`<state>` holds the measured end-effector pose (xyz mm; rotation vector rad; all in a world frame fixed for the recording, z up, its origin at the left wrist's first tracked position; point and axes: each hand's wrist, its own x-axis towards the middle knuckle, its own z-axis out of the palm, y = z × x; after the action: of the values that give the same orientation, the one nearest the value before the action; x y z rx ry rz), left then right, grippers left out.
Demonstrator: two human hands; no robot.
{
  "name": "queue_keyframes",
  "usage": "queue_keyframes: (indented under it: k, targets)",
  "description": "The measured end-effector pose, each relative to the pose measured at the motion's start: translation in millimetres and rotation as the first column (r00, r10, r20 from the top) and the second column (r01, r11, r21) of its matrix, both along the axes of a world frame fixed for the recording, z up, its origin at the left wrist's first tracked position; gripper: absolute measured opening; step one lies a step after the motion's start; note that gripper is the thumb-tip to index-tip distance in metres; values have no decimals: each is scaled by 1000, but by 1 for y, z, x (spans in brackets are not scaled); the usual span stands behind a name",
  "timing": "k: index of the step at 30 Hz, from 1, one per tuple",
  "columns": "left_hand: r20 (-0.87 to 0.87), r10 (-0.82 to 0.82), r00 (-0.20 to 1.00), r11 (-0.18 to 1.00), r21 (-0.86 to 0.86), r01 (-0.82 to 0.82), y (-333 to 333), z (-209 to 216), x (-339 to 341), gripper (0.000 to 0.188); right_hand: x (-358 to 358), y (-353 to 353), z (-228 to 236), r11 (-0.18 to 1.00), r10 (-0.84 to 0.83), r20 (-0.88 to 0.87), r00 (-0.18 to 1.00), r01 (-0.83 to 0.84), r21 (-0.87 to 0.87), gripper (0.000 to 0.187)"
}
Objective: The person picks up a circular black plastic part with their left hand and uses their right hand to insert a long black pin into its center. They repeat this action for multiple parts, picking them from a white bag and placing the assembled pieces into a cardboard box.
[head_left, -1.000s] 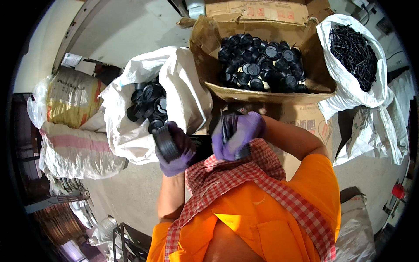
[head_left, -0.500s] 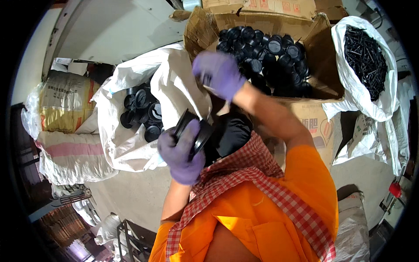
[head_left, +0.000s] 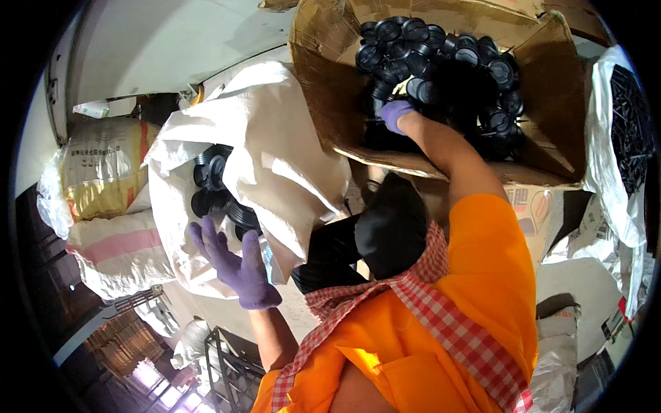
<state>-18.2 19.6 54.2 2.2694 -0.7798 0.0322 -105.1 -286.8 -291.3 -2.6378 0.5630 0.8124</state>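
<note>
My left hand [head_left: 237, 265], in a purple glove, is held with its fingers spread over the near edge of a white woven sack [head_left: 279, 144]. Nothing is in it. Inside that sack lie round black plastic pieces [head_left: 213, 172], shaped like shallow cups or discs. My right hand [head_left: 397, 115], gloved alike, reaches down into a large cardboard box [head_left: 320, 82] beside a heap of black round plastic pieces [head_left: 413, 65]. Its fingers are hidden by the hand itself and by dark shadow, so what they touch cannot be made out.
At the right edge, another white sack [head_left: 604, 138] holds thin black spike-like pieces [head_left: 630, 124]. Stuffed sacks [head_left: 120, 244] are stacked on the left. A black-clad knee [head_left: 391, 230] is between sack and box. A metal frame [head_left: 231, 361] stands at lower left.
The round black piece is gone from my left hand, which has opened and moved left to the sack. My right hand has gone from beside the sack down into the box. The view has shifted.
</note>
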Motion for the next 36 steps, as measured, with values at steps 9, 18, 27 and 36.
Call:
queue_keyframes:
  k: [9,18,27,36]
  targets:
    - [-9,-239,971,955,-183,234,-4,9,-22,45,-7,4,48,833,-537,246,807,461,304,31]
    - [78,-602,795,791,-80,606,-54,4,-69,66,-106,39,261,41,-956,4,293,118,992,13]
    - [-652,-383,654,879,-475,41,-28,11,-87,44,-164,126,323,855,-509,858,64,-75,513,23]
    - [-491,-513,704,799,-574,181,28,19,-108,43,-149,185,348,956,-253,752,609,41,289,32]
